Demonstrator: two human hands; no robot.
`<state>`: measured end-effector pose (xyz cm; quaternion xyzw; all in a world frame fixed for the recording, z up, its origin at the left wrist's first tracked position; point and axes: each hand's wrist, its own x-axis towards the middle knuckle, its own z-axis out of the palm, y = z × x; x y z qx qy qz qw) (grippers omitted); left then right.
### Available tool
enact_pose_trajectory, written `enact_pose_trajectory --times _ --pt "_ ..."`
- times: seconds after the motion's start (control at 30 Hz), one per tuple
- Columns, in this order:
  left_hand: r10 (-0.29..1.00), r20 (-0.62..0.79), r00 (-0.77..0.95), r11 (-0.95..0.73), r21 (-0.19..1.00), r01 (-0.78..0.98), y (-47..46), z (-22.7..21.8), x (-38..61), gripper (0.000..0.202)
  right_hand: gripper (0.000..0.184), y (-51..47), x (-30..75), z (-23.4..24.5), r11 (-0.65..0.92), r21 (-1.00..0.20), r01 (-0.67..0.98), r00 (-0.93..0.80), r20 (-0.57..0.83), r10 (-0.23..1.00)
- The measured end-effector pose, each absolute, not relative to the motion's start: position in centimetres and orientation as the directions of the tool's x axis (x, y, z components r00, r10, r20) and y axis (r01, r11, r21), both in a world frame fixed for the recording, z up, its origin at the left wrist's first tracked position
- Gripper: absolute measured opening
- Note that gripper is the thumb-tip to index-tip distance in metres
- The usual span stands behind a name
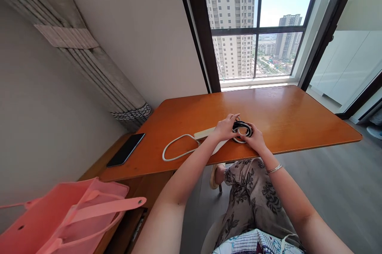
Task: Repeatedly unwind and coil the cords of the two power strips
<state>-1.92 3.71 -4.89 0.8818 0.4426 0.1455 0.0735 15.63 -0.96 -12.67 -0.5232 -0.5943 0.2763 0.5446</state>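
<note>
A coil of black and white cable [245, 126] is held between both hands above the table's near edge. My left hand [226, 127] grips its left side, fingers reaching over the top. On the right side of the coil, my right hand [254, 139] is closed with thumb and fingers around the loops. Under my left wrist lies a long off-white block [203, 133] that looks like a power strip, partly hidden by the arm. From its left end a white cord [173, 159] makes a wide loop on the tabletop. A white flat piece [219, 147] shows below the left hand; its kind is unclear.
The orange-brown wooden table [268, 104] reaches to the window [256, 30]. A dark tablet-like device [126, 150] lies at the table's left. At lower left stands a pink bag [89, 214] with a strap sticking out. A gathered curtain [98, 71] hangs on the left.
</note>
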Motion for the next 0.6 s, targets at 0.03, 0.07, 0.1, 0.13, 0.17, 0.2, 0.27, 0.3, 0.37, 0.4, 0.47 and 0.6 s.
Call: enact_pose_trajectory --times 0.03,0.07,0.1,0.13,0.17,0.2,0.27,0.3,0.37,0.4,0.47,0.6 --pt "0.806 0.195 0.559 -0.592 0.256 0.764 3.76 -4.95 -1.88 0.091 0.057 -0.78 15.71 -12.84 0.305 -0.9 0.311 0.139 0.361 0.922" --pt "0.809 0.199 0.554 -0.588 0.252 0.768 3.81 -5.01 -1.84 0.091 0.054 -0.6 15.81 -13.01 0.307 -0.904 0.298 0.135 0.358 0.924" --pt "0.81 0.204 0.549 -0.585 0.249 0.772 3.84 -5.08 -1.81 0.092 0.051 -0.44 15.91 -13.18 0.304 -0.91 0.284 0.129 0.35 0.928" --pt "0.812 0.209 0.545 -0.583 0.246 0.774 3.87 -5.13 -1.8 0.092 0.049 -0.32 16.01 -13.32 0.297 -0.916 0.269 0.125 0.339 0.933" --pt "0.814 0.214 0.541 -0.58 0.244 0.777 3.89 -5.17 -1.81 0.089 0.048 -0.23 16.09 -13.43 0.289 -0.923 0.255 0.122 0.327 0.937" --pt "0.815 0.219 0.537 -0.579 0.245 0.778 3.9 -5.19 -1.83 0.083 0.047 -0.19 16.14 -13.51 0.283 -0.927 0.245 0.121 0.319 0.94" --pt "0.811 0.235 0.536 -0.584 0.259 0.769 3.93 -5.19 -1.9 0.07 0.047 -0.22 16.13 -13.56 0.272 -0.933 0.236 0.124 0.307 0.944" --pt "0.808 0.245 0.536 -0.588 0.273 0.762 3.96 -5.18 -1.91 0.064 0.047 -0.26 16.08 -13.54 0.264 -0.934 0.24 0.128 0.3 0.945" --pt "0.809 0.257 0.53 -0.588 0.303 0.75 4.03 -5.16 -1.87 0.063 0.046 -0.34 15.9 -13.47 0.242 -0.934 0.265 0.144 0.286 0.947" --pt "0.815 0.254 0.52 -0.578 0.313 0.753 4.06 -5.16 -1.8 0.065 0.045 -0.37 15.8 -13.42 0.229 -0.931 0.283 0.154 0.28 0.948" --pt "0.839 0.239 0.488 -0.543 0.318 0.778 4.1 -5.18 -1.59 0.068 0.043 -0.4 15.59 -13.34 0.206 -0.925 0.32 0.177 0.272 0.946" --pt "0.862 0.231 0.452 -0.506 0.321 0.801 3.96 -5.21 -1.2 0.066 0.041 -0.55 15.25 -13.2 0.179 -0.905 0.387 0.222 0.28 0.934"
